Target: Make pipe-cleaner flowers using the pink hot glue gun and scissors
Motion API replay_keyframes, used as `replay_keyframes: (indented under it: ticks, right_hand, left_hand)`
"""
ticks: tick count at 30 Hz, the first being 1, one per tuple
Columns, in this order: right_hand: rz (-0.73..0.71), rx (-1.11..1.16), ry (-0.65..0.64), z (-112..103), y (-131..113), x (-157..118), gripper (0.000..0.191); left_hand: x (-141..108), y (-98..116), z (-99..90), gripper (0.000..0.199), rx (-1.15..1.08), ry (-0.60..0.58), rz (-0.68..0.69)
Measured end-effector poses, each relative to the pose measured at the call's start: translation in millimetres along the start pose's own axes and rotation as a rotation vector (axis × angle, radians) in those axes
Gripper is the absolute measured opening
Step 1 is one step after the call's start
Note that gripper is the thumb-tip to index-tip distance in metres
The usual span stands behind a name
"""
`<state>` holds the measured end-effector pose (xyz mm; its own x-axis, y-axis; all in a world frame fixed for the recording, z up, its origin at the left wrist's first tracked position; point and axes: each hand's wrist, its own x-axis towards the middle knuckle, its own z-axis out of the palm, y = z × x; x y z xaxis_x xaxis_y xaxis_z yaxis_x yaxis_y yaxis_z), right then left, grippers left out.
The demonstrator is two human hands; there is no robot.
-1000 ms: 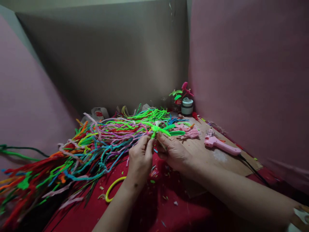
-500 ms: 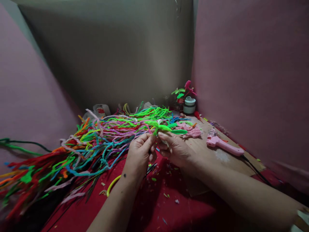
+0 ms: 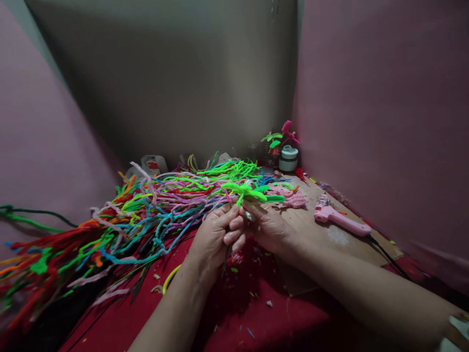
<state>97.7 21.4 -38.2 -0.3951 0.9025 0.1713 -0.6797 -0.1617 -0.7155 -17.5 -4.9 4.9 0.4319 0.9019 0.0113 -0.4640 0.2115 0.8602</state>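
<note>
Green fuzzy-stem piece (image 3: 245, 189) is raised at the left hand's fingertips, its loops fanned out, beyond the near edge of the board. Red cloth (image 3: 271, 327): spread in front and under the hands. Stem pile (image 3: 161, 239): loose, mixed colours, along the cloth's left edge. Board (image 3: 304, 230): right of the hands. Left hand (image 3: 212, 239): thumb and forefinger pinch the piece's short stem, other fingers curled below. Right hand (image 3: 273, 227): fingers bent in close to the base; can't tell if they grip it. Pink glue gun (image 3: 342, 222): near the board's right edge, cord towards the near right corner. Lidded jar (image 3: 288, 159): by the far edge. My take: hold low and firm with left, shape with right in small turns, don't flatten the fuzz.
</note>
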Motion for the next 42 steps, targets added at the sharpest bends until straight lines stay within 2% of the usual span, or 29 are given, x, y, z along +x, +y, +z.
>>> replay_keyframes:
  ticks: [5,10,14,17,21,25,27,30,37,42]
  right_hand:
    - [-0.114,-0.096,0.046,3.0,-3.3,-0.4,0.03]
    - [-0.139,-0.141,0.055,3.9,-5.8,-0.2,0.028]
    - [-0.236,-0.225,0.128,3.9,-7.2,-0.8,0.028]
    - [-0.29,-0.263,0.116,8.5,-10.3,-3.7,0.026]
    - [-0.368,-0.376,0.073,13.2,-15.2,-8.4,0.022]
    - [-0.548,-0.508,0.071,10.6,-18.4,-10.9,0.012]
    - [-0.65,-0.64,0.073,10.1,-20.0,-12.7,0.009]
    - [-0.726,-0.812,0.059,12.2,-21.7,-16.2,0.014]
    - [-0.809,-0.906,0.075,17.8,-23.4,-19.3,0.011]
    - [-0.893,-1.018,0.071,22.4,-26.7,-23.0,0.011]
  left_hand:
    - [-2.8,0.5,3.0,0.022,0.205,0.068,0.066]
    - [-2.5,-1.7,3.8,0.034,0.461,0.134,0.146]
    - [-2.8,-1.7,3.9,0.031,0.609,0.176,0.186]
    - [-3.2,-1.2,4.2,0.027,0.669,0.192,0.223]
    - [-2.5,2.0,4.9,0.027,0.676,0.181,0.244]
    - [-1.2,6.8,2.0,0.011,0.634,0.202,0.332]
    - [-1.4,7.6,-0.9,0.015,0.611,0.213,0.4]
    - [-3.7,6.8,-3.6,0.023,0.535,0.235,0.466]
    - [-11.3,8.0,5.8,0.019,0.444,0.189,0.444]
    - [-9.4,6.6,6.3,0.029,0.397,0.147,0.445]
